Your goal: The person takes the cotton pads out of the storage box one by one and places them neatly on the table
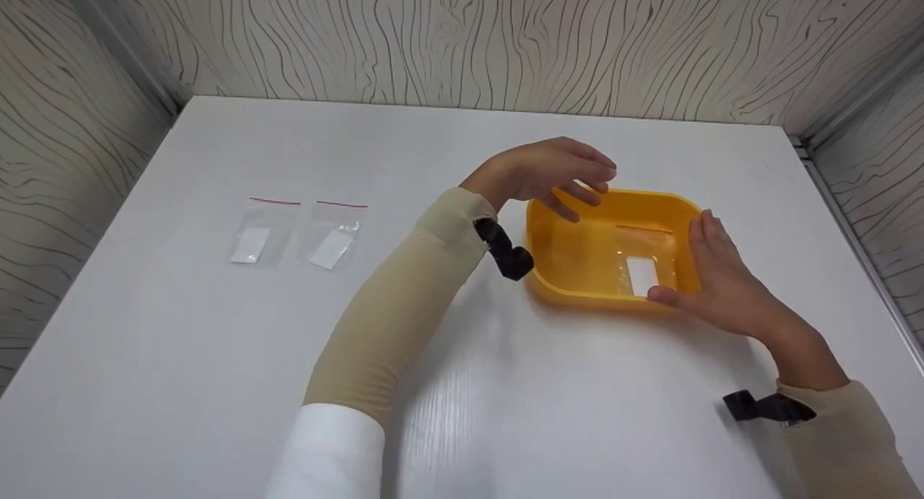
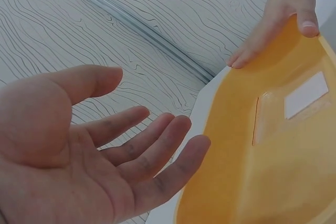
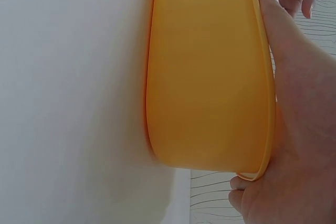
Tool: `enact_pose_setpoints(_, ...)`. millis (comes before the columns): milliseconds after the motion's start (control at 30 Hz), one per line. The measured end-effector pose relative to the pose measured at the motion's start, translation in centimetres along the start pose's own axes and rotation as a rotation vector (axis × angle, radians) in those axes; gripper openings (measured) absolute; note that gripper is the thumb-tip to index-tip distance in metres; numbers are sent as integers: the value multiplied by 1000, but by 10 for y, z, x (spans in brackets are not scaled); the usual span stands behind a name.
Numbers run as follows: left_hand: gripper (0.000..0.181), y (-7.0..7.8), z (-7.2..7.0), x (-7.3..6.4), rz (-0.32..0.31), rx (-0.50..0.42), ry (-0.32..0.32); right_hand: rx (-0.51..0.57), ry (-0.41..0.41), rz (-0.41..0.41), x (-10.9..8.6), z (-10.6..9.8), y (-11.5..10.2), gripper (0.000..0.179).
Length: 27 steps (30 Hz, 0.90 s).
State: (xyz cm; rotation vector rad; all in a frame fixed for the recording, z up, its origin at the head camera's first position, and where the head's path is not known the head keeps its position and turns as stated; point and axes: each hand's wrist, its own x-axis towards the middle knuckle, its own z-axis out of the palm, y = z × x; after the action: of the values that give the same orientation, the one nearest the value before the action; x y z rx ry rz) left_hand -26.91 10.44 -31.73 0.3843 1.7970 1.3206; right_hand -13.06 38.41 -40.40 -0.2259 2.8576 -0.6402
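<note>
A yellow plastic bin [image 1: 577,294] sits on the right half of the table. Inside it, toward the right, lies a small clear zip bag [image 1: 641,233] holding a white rectangular piece [image 2: 306,96]. My left hand [image 1: 552,170] hovers over the bin's back left corner with fingers spread and relaxed, holding nothing; its palm [image 2: 79,177] shows in the left wrist view. Spanning the bin's front right corner, my right hand [image 1: 725,282] rests on the rim, thumb over the front edge and fairly straight fingers along the right side.
To the left, two more clear zip bags with red seals lie side by side: a left bag [image 1: 250,245] and a right bag [image 1: 332,249], each with a white piece inside. Wood-patterned panels [image 1: 433,44] stand behind and beside the white table [image 1: 180,354].
</note>
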Motion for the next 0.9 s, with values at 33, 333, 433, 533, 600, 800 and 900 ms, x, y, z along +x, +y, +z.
enact_pose_setpoints(33, 33, 1, 1, 1, -4, -5, 0, -2, -2, 1, 0, 0, 0, 128)
enact_pose_setpoints(333, 35, 4, 6, 8, -31, 9, -26, 27, 10, -36, 0, 0, 1, 125)
enact_pose_setpoints(433, 36, 3, 6, 13, -58, 7, -30, 28, 5, -29, 0, 0, 1, 125)
enact_pose_setpoints(533, 37, 3, 8, 18, -90, 4, -21, 28, -3, -12, -1, 0, 0, 125)
enact_pose_setpoints(600, 38, 3, 9, 20, -112, -1, -16, 27, -2, -10, 0, 1, 1, 126)
enact_pose_setpoints(800, 41, 5, 16, 28, -160, 24, -55, 27, 6, -24, 0, 1, 1, 126)
enact_pose_setpoints(900, 44, 6, 19, 32, -196, 34, -84, 25, 4, -24, 0, 0, 1, 125)
